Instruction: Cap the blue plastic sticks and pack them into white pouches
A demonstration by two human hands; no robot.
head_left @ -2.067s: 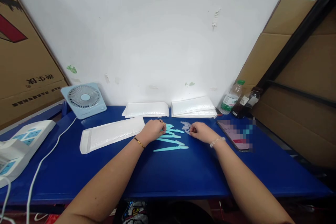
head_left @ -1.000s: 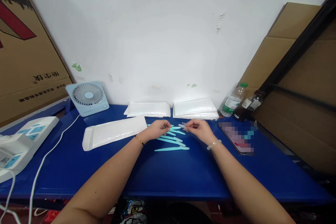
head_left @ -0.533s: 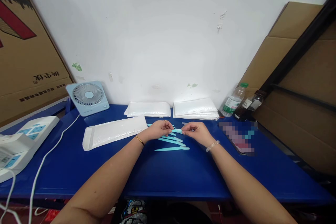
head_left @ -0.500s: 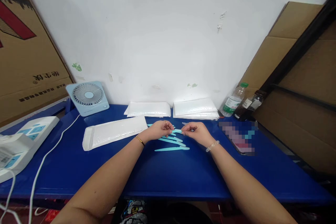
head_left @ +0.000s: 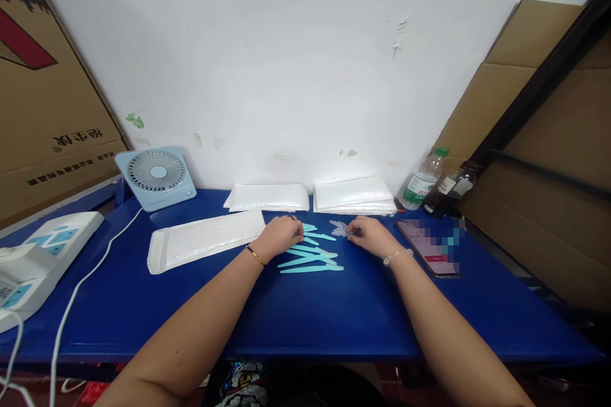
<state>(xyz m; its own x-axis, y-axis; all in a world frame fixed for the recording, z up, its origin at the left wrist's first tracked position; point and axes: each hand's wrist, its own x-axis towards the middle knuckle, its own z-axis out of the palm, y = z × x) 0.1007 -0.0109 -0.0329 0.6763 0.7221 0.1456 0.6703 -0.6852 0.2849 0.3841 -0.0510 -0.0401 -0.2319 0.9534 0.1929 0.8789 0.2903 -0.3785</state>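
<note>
Several light blue eyebrow razors lie in a loose fan on the blue table. My left hand is over their far left end, fingers curled down and closed on one razor; its fingertips are partly hidden. To the right of the fan sits a small heap of translucent blade caps. My right hand is at the heap's right side, thumb and forefinger pinched on a cap at its edge.
A white padded mailer lies left of the razors. More mailers stand in two stacks along the wall. On the right are a phone, a clear bottle and a dark bottle. A fan and power strip are at left.
My hands have moved apart from the razor they held together. The right went right to the translucent caps, and the left drew slightly left and down over the razors.
</note>
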